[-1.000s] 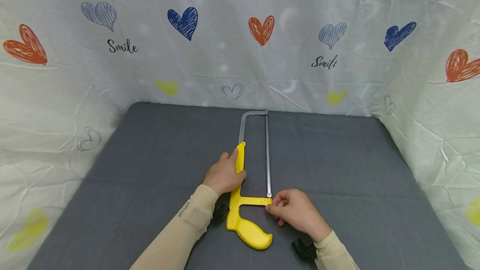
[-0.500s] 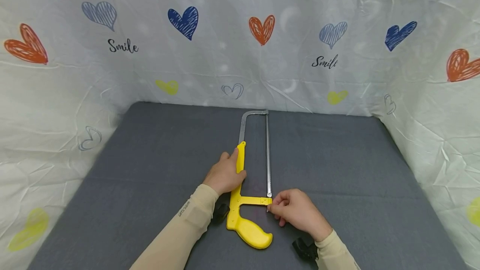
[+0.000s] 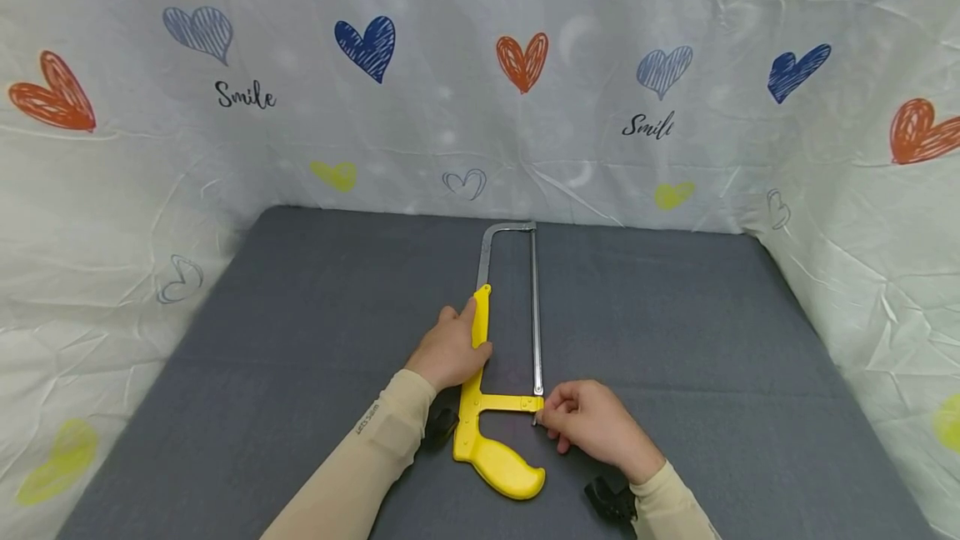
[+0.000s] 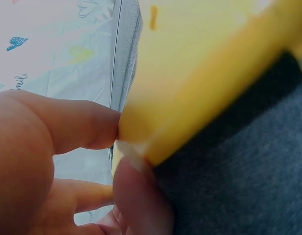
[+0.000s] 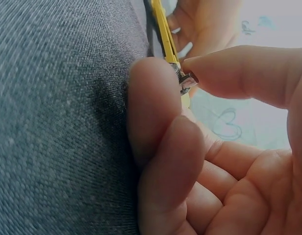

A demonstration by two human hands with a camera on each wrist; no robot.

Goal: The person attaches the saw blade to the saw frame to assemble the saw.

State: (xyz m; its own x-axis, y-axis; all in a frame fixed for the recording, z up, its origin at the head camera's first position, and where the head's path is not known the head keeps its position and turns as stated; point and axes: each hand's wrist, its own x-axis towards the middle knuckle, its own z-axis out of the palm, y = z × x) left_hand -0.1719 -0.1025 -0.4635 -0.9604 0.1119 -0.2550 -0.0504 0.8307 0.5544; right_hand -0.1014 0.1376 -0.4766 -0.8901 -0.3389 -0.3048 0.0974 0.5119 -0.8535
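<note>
A hacksaw [image 3: 504, 465] with a yellow handle lies flat, its handle towards me and its silver front end pointing away. The blade [image 3: 536, 315] runs along its right side. My left hand [image 3: 444, 348] grips the yellow part of the frame [image 4: 165, 88] between thumb and fingers. At the near end of the blade, my right hand [image 3: 592, 425] pinches a small metal screw piece [image 5: 188, 81], which sticks out past the yellow crossbar [image 3: 512, 402]. Its thumb and index finger sit on either side of the piece in the right wrist view, with the other fingers curled below.
A dark grey cloth [image 3: 337, 290] covers the table. White sheeting [image 3: 450, 132] printed with hearts and lettering stands along the back and both sides. Black wrist devices, such as the right one [image 3: 609, 500], sit at both wrists, below beige sleeves [image 3: 360, 448].
The right thumb and fingertips have shifted slightly to the right, and the tip of the metal piece shows below them now. The left hand and the hacksaw have stayed in place.
</note>
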